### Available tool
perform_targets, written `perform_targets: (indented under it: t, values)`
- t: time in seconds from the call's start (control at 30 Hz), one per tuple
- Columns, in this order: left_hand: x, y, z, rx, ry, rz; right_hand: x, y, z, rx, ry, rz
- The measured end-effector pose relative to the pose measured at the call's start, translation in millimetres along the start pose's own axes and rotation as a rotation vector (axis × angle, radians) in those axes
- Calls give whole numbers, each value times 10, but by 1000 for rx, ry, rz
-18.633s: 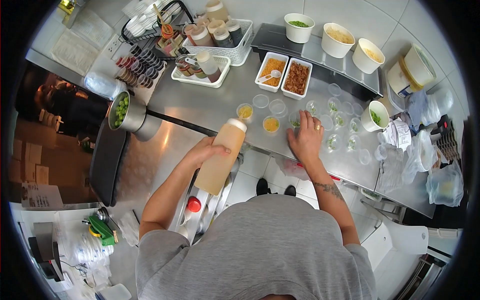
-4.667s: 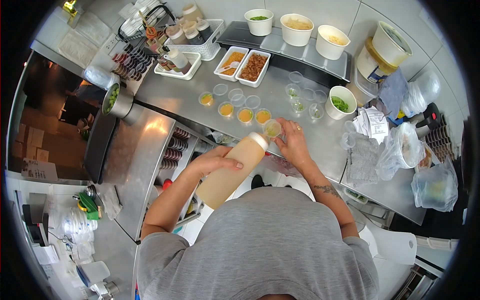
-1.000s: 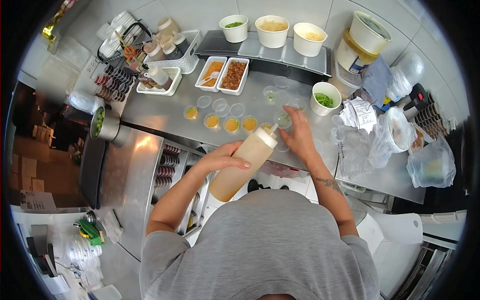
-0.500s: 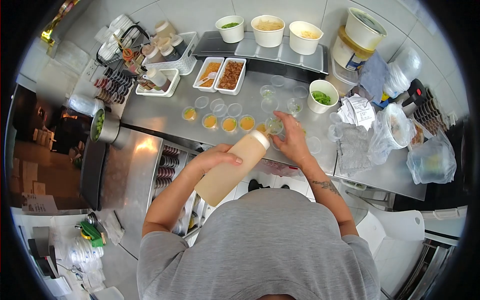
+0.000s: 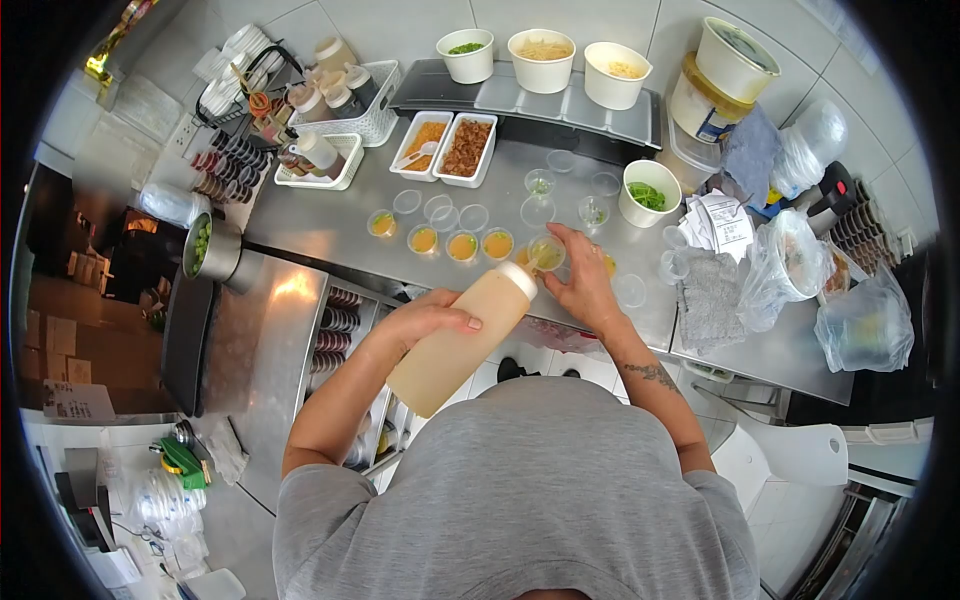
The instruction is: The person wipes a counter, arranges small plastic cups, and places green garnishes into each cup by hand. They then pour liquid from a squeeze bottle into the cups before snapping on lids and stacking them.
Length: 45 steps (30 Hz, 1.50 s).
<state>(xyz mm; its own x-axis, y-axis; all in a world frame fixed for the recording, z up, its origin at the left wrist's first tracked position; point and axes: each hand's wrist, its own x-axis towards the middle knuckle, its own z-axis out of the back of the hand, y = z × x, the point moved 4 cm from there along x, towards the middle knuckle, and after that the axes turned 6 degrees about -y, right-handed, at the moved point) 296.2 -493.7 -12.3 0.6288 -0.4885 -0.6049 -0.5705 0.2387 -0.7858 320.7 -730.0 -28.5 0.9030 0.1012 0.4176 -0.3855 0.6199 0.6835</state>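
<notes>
My left hand [image 5: 440,318] is wrapped round a large squeeze bottle [image 5: 455,345] of pale tan liquid, tilted with its white cap up and to the right. The nozzle points into a small clear cup [image 5: 547,252] with green bits and yellowish liquid in it. My right hand [image 5: 585,275] grips this cup by its side, fingers curled over the far rim. To the left stand several sauce cups [image 5: 462,246] filled with orange-yellow liquid. Cups with only green bits [image 5: 593,210] stand farther back, among loose clear lids [image 5: 473,217].
Two white trays [image 5: 466,150] of toppings lie behind the cups. White tubs [image 5: 541,62] line the raised shelf. A tub of chopped greens [image 5: 649,193] stands right, near a grey cloth [image 5: 710,300] and plastic bags [image 5: 865,315]. A metal pot [image 5: 212,248] sits left.
Yellowish liquid now shows in the cup at the nozzle, where mostly green bits showed before. Both hands have stayed nearly in place.
</notes>
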Motion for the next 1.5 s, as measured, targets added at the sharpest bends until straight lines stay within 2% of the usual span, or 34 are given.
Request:
perform_targets:
  t: [0.6, 1.5]
  values:
    - [-38, 36, -23, -35, 20, -37, 4, 19, -3, 26, -3, -16]
    - [-56, 124, 133, 79, -13, -167, 201, 105, -175, 113, 31, 16]
